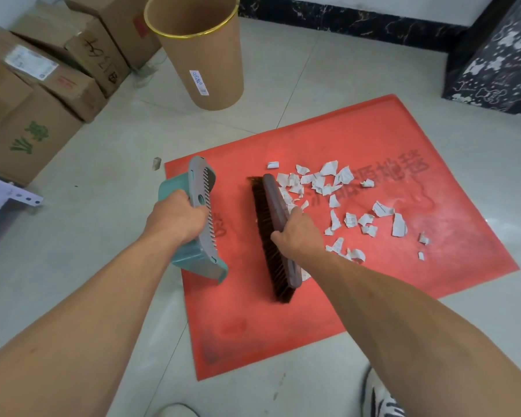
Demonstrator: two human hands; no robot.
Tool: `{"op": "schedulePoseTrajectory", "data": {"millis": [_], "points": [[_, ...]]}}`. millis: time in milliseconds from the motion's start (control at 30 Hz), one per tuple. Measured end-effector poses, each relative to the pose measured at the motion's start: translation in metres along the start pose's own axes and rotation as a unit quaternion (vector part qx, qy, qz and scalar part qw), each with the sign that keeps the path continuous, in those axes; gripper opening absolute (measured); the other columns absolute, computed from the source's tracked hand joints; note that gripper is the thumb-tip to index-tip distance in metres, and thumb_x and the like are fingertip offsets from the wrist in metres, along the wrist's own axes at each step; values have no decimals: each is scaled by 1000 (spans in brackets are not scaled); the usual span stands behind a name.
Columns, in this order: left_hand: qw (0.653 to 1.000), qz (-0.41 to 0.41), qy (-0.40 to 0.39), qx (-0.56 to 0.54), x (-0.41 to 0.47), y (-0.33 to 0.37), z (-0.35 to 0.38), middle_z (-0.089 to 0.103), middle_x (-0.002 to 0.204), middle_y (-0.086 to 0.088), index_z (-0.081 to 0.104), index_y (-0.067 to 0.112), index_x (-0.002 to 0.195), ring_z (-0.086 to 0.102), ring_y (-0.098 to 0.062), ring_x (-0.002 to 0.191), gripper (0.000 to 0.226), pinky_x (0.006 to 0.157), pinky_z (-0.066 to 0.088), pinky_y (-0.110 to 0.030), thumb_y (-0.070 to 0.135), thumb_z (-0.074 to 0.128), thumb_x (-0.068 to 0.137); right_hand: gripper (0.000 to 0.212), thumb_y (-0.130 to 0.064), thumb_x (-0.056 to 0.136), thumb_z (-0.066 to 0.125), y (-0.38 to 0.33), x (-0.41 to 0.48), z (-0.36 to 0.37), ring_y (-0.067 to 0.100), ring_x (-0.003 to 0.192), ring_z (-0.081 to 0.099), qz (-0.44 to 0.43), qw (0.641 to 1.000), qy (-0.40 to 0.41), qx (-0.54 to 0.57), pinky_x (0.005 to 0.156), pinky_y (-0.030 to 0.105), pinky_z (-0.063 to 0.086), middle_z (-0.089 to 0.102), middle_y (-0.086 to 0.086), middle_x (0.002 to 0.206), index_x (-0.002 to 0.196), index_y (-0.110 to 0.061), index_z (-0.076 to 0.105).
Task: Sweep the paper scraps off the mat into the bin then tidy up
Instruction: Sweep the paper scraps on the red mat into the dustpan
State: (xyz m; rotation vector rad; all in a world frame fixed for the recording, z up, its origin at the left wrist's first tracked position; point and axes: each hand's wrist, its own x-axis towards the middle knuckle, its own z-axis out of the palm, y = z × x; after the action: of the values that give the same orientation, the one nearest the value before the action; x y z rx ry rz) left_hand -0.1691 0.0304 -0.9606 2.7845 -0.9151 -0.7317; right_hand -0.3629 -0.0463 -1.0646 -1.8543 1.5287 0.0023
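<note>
A red mat (328, 296) lies on the tiled floor. Several white paper scraps (331, 188) are scattered over its right half. My left hand (176, 219) grips a teal and grey dustpan (203, 218), tilted on its edge at the mat's left border. My right hand (297, 233) holds a brown brush (272, 233), bristles facing left toward the dustpan, with the scraps behind it on the right. A tall brown cardboard bin (206, 61) with a gold rim stands on the floor beyond the mat, upper left.
Several cardboard boxes (39, 94) are stacked along the left wall. A black-and-white patterned box (500, 64) sits at the upper right. One stray scrap (156, 163) lies off the mat's top-left corner. My shoes (379, 395) show at the bottom edge.
</note>
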Motion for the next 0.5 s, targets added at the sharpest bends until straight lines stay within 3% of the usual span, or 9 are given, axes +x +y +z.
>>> {"op": "schedulePoseTrajectory", "data": {"millis": [200, 400, 500], "points": [[1000, 0, 4, -1, -5, 1, 0, 60, 97, -6, 54, 18, 104, 59, -30, 88, 28, 74, 47, -34, 38, 54, 84, 34, -30, 75, 59, -1, -2, -18, 29, 77, 51, -53, 997, 53, -17, 63, 37, 41, 44, 4, 92, 96, -14, 37], [1000, 2, 25, 7, -5, 0, 2, 52, 82, -1, 53, 17, 100, 51, -23, 73, 25, 59, 37, -31, 38, 55, 85, 37, -31, 78, 61, -32, -2, 4, 30, 83, 54, -115, 993, -8, 6, 64, 35, 39, 50, 10, 93, 100, -8, 44], [1000, -3, 22, 6, -2, -1, 0, 51, 79, 1, 53, 19, 96, 52, -22, 72, 23, 57, 35, -30, 38, 56, 85, 38, -29, 80, 61, -42, 2, 19, 33, 90, 57, -93, 995, -34, 22, 66, 35, 40, 49, 11, 98, 105, -6, 44]]}}
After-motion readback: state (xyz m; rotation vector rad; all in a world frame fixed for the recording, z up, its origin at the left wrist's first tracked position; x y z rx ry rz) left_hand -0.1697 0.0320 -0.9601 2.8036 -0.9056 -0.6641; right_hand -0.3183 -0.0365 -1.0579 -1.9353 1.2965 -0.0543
